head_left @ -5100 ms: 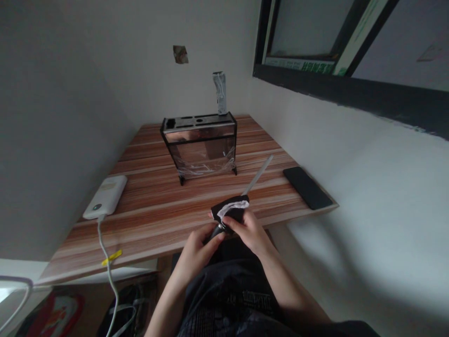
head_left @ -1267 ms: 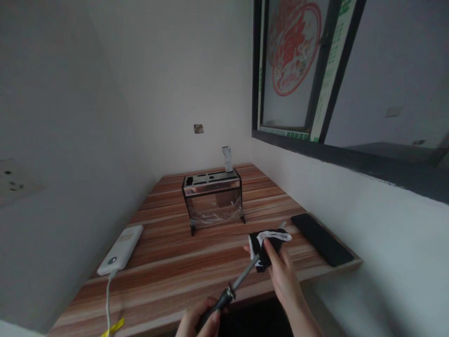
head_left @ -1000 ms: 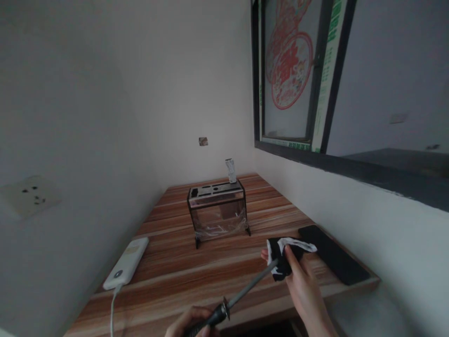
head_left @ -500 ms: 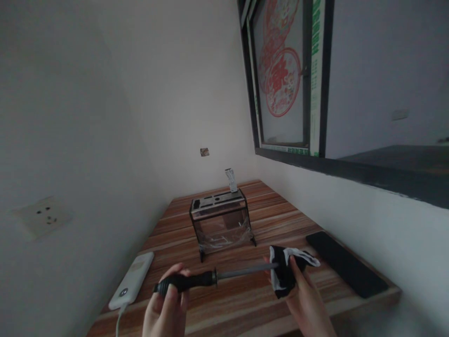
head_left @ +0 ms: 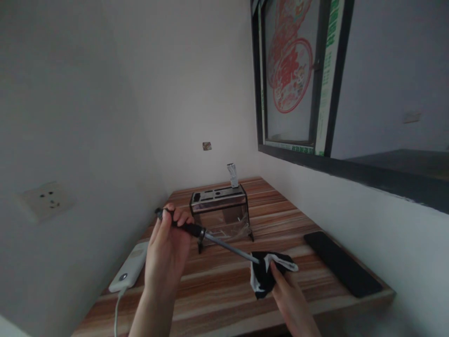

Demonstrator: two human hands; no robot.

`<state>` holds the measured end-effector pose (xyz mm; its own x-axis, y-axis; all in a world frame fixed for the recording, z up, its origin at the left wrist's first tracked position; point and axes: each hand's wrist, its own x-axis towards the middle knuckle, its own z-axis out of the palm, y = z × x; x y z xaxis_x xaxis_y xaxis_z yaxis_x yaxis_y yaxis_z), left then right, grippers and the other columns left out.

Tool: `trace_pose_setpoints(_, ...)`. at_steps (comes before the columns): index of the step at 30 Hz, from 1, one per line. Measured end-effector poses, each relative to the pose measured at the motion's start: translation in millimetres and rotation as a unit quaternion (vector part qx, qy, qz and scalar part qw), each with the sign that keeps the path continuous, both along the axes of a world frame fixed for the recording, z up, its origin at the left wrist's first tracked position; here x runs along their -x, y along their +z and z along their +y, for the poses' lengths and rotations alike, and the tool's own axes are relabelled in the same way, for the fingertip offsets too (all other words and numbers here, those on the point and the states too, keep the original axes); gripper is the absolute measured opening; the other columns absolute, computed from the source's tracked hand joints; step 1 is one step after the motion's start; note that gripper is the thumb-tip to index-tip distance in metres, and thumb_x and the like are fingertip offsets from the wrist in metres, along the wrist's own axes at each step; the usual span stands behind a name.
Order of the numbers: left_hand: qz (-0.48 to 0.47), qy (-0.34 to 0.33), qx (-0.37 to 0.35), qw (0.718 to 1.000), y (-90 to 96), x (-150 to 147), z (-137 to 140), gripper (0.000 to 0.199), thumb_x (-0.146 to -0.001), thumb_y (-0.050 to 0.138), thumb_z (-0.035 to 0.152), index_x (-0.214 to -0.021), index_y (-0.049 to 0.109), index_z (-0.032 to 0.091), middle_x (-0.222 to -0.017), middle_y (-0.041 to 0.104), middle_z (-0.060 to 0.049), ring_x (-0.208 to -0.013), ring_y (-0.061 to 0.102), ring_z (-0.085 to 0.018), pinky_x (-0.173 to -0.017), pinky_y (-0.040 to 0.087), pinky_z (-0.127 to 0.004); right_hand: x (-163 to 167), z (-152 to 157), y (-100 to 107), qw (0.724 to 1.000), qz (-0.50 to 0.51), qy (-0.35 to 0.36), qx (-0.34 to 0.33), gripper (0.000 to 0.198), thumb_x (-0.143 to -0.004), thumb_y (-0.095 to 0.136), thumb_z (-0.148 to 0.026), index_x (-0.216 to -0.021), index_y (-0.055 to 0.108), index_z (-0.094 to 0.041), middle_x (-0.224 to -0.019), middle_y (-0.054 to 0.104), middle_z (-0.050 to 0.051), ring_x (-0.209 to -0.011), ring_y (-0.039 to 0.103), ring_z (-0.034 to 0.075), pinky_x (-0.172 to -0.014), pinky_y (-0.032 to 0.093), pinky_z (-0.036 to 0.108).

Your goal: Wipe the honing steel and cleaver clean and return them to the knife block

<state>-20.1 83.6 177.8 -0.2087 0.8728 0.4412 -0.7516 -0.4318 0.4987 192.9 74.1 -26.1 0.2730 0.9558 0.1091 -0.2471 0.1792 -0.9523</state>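
Note:
My left hand [head_left: 171, 238] is closed round the black handle of a honing steel [head_left: 228, 246], raised in front of the knife block. The grey rod slopes down to the right. Its far end disappears into a black and white cloth [head_left: 268, 271], which my right hand [head_left: 289, 292] pinches round it, thumb on top. Behind the rod stands a knife block [head_left: 219, 201] with clear sides and a slotted top. Part of its lower front is hidden by my left hand and the steel.
A white power bank [head_left: 129, 267] with a cable lies at the left table edge. On the right rests a black phone-like slab [head_left: 342, 262]. Walls close in the wooden table [head_left: 280, 215] at left, back and right, with a window [head_left: 291, 75] above.
My left hand has lifted the handle end, so the steel has gone from nearly level to slanting down rightward. My right hand with the cloth has shifted slightly left.

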Motion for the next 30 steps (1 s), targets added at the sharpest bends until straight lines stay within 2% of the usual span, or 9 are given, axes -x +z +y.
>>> trace_pose_setpoints(4, 0.04, 0.003, -0.036, 0.999, 23.8, 3, 6, 0.012, -0.079, 0.069, 0.019, -0.084, 0.059, 0.014, -0.071, 0.044, 0.003, -0.06, 0.045, -0.005, -0.061, 0.048, -0.017, -6, 12, -14, 0.998, -0.048, -0.023, 0.038, 0.05, -0.073, 0.056, -0.064, -0.098, 0.07, -0.023, -0.097, 0.073, 0.007, -0.104, 0.063, 0.029, -0.083, 0.052, 0.035)
trace_pose_setpoints(8, 0.086, 0.042, -0.09, 0.991, 57.8, 5, 9, 0.006, -0.081, 0.066, 0.019, -0.081, 0.061, 0.016, -0.071, 0.045, 0.002, -0.06, 0.046, -0.006, -0.06, 0.047, -0.017, -11, 23, -16, 0.992, -0.115, -0.021, 0.051, 0.048, -0.061, 0.069, -0.063, -0.083, 0.072, -0.02, -0.088, 0.073, 0.008, -0.1, 0.063, 0.034, -0.088, 0.048, 0.042)
trace_pose_setpoints(10, 0.105, 0.063, -0.114, 0.986, 77.8, 5, 10, 0.006, -0.083, 0.062, 0.018, -0.078, 0.061, 0.017, -0.069, 0.045, 0.002, -0.058, 0.045, -0.006, -0.057, 0.046, -0.017, -10, 25, -12, 0.99, -0.134, 0.012, 0.039, 0.045, -0.06, 0.072, -0.058, -0.082, 0.071, -0.019, -0.089, 0.073, 0.009, -0.098, 0.063, 0.034, -0.092, 0.045, 0.046)
trace_pose_setpoints(13, 0.13, 0.122, -0.145, 0.973, 109.1, 2, 16, 0.017, -0.087, 0.056, 0.015, -0.07, 0.059, 0.02, -0.066, 0.045, 0.002, -0.054, 0.041, -0.007, -0.049, 0.04, -0.017, -8, 25, -3, 0.987, -0.141, 0.08, -0.011, 0.046, -0.064, 0.072, -0.047, -0.102, 0.066, -0.02, -0.105, 0.07, 0.009, -0.103, 0.062, 0.031, -0.096, 0.043, 0.047)
trace_pose_setpoints(16, 0.166, 0.183, -0.177, 0.953, 139.9, -1, 28, 0.018, -0.085, 0.06, 0.019, -0.069, 0.055, 0.023, -0.064, 0.047, 0.002, -0.052, 0.041, -0.008, -0.042, 0.032, -0.019, -8, 25, 4, 0.984, -0.15, 0.091, -0.041, 0.061, -0.067, 0.07, -0.035, -0.125, 0.051, -0.024, -0.125, 0.06, 0.008, -0.116, 0.055, 0.026, -0.101, 0.04, 0.043)
trace_pose_setpoints(21, 0.192, 0.218, -0.21, 0.934, 184.6, -6, 64, 0.023, -0.09, 0.053, 0.017, -0.068, 0.049, 0.023, -0.063, 0.046, 0.003, -0.049, 0.036, -0.009, -0.042, 0.025, -0.023, -16, 28, 2, 0.967, -0.222, 0.119, -0.038, 0.036, -0.068, 0.066, -0.027, -0.104, 0.063, -0.021, -0.106, 0.068, 0.008, -0.105, 0.061, 0.028, -0.098, 0.041, 0.044)
trace_pose_setpoints(23, 0.198, 0.225, -0.203, 0.932, 197.0, -10, 80, 0.024, -0.091, 0.052, 0.017, -0.068, 0.047, 0.023, -0.062, 0.044, 0.003, -0.049, 0.034, -0.009, -0.041, 0.024, -0.023, -22, 28, 0, 0.961, -0.244, 0.124, -0.037, 0.032, -0.064, 0.069, -0.025, -0.095, 0.066, -0.02, -0.104, 0.069, 0.009, -0.104, 0.061, 0.029, -0.097, 0.042, 0.044)
trace_pose_setpoints(25, 0.211, 0.238, -0.195, 0.928, 204.6, -15, 96, 0.023, -0.089, 0.057, 0.023, -0.069, 0.045, 0.023, -0.062, 0.044, 0.003, -0.051, 0.036, -0.01, -0.042, 0.024, -0.022, -28, 27, 0, 0.956, -0.258, 0.133, -0.048, 0.035, -0.059, 0.074, -0.026, -0.093, 0.068, -0.02, -0.115, 0.065, 0.011, -0.111, 0.057, 0.031, -0.099, 0.04, 0.044)
trace_pose_setpoints(30, 0.247, 0.255, -0.184, 0.917, 205.6, -29, 130, 0.025, -0.083, 0.063, 0.031, -0.069, 0.043, 0.024, -0.061, 0.044, 0.003, -0.051, 0.04, -0.009, -0.042, 0.027, -0.021, -49, 17, 2, 0.935, -0.3, 0.172, -0.081, 0.051, -0.057, 0.08, -0.042, -0.102, 0.069, -0.021, -0.128, 0.058, 0.015, -0.12, 0.052, 0.033, -0.102, 0.039, 0.044)
